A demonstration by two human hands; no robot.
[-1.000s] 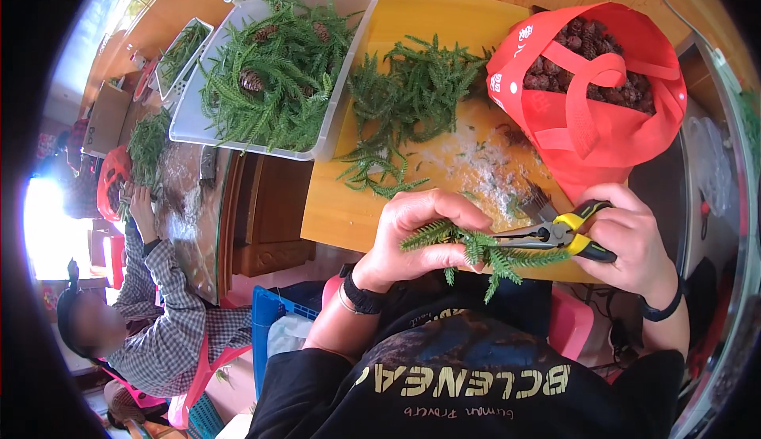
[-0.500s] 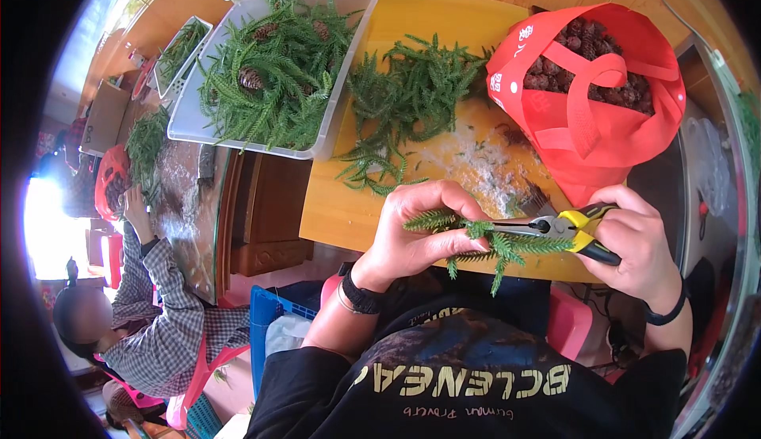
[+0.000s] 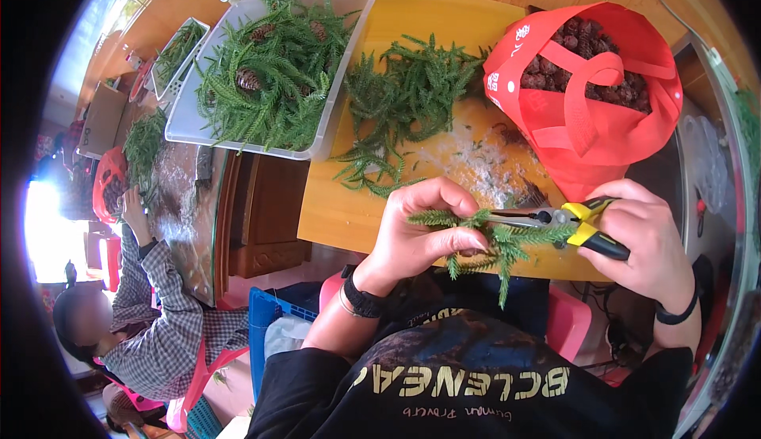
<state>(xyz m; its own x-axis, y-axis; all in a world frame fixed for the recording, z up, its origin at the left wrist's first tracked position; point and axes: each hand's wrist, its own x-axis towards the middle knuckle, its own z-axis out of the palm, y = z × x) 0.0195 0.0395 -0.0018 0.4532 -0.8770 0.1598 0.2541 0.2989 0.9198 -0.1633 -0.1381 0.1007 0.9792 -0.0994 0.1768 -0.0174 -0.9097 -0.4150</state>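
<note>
A green artificial pine sprig [image 3: 507, 250] is pinched between the thumb and fingers of my left hand [image 3: 424, 225], over the near edge of the yellow table. My right hand [image 3: 644, 241] grips yellow-and-black pliers [image 3: 587, 229] by the handles, which are spread somewhat apart. The grey jaws point left and reach the sprig's stem beside my left fingertips. Whether they bite on the stem I cannot tell; green needles and fingers hide the tips.
Loose green sprigs [image 3: 420, 94] lie on the yellow table [image 3: 357, 213] with whitish debris [image 3: 479, 165]. A translucent bin [image 3: 313, 152] of sprigs and pine cones stands left; a red bag [image 3: 602, 134] of cones, right. Another person [image 3: 166, 312] works at a table further left.
My right hand and the pliers have shifted slightly right, with the hand a little lower. The sprig's lower tip now hangs further down. My left hand keeps its pinch.
</note>
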